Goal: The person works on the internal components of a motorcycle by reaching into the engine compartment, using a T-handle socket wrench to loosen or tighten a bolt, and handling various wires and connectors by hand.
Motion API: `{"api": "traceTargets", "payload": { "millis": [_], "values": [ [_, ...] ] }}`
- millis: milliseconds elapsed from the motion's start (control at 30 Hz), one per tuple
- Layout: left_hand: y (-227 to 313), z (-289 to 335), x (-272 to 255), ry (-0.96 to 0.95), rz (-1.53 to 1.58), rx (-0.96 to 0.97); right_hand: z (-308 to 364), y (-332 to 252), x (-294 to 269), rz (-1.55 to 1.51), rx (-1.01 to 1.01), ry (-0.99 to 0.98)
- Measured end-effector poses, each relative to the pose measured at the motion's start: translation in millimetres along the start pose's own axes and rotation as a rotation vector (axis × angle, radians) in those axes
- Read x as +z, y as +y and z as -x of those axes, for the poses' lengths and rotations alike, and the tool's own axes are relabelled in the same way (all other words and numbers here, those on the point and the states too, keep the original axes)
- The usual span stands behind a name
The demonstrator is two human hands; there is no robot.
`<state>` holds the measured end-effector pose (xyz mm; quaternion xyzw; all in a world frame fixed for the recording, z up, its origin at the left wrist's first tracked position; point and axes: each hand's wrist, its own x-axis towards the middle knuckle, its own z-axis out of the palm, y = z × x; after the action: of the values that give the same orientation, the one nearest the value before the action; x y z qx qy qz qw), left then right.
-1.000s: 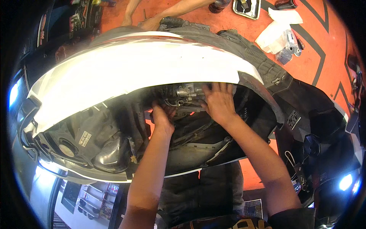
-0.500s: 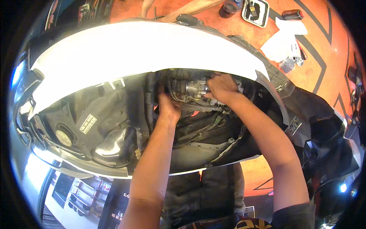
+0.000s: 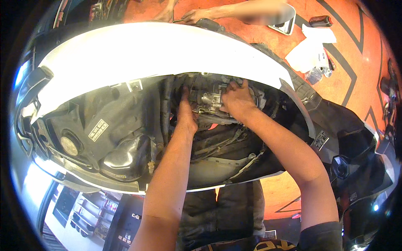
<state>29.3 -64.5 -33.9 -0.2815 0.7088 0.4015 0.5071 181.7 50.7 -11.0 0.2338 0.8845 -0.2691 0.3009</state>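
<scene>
Both of my arms reach into the open bay of a scooter-like vehicle with white side panels (image 3: 159, 48). Deep inside sits a silvery metal engine part (image 3: 211, 99), like a throttle body, among dark hoses and cables. My right hand (image 3: 239, 100) curls its fingers around the right end of that part; the fingertips are partly hidden. On the left side of it, my left hand (image 3: 188, 113) stands on edge, with a finger stretched upward beside the hoses. The rest of its fingers are hard to make out. Below both hands runs a bundle of cables (image 3: 224, 144).
Left of the bay is a dark tank cover with a round cap (image 3: 69, 146). Beyond the panel, another person's hands (image 3: 194, 16) hold a thin rod. A white-rimmed tray (image 3: 289, 27), a white cloth (image 3: 307, 52) and small metal parts (image 3: 316, 74) lie on the orange floor (image 3: 351, 54).
My right hand has shifted slightly left, its fingers now bent over the metal part. My left hand stays about where it was. The other person's second hand has come to the rod.
</scene>
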Motion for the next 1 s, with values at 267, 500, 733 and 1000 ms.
{"api": "traceTargets", "payload": {
  "millis": [267, 500, 733, 1000],
  "values": [
    [2.4, 3.3, 6.4, 0.265, -0.354, 0.062, -11.0, -5.3, -3.5, -0.021, -0.022, -0.113],
    [0.6, 68.2, 18.5, 0.38, -1.498, 0.921, -11.3, 1.5, 11.7, -0.11, -0.082, -0.011],
    [7.5, 73.7, 19.6, 0.067, -1.565, 0.789, -8.8, 1.1, 21.8, -0.141, -0.105, 0.119],
    [2.2, 65.0, 25.7, 0.178, -1.622, 0.68, -6.4, -2.8, 33.3, -0.127, -0.028, 0.24]
  ]
}}
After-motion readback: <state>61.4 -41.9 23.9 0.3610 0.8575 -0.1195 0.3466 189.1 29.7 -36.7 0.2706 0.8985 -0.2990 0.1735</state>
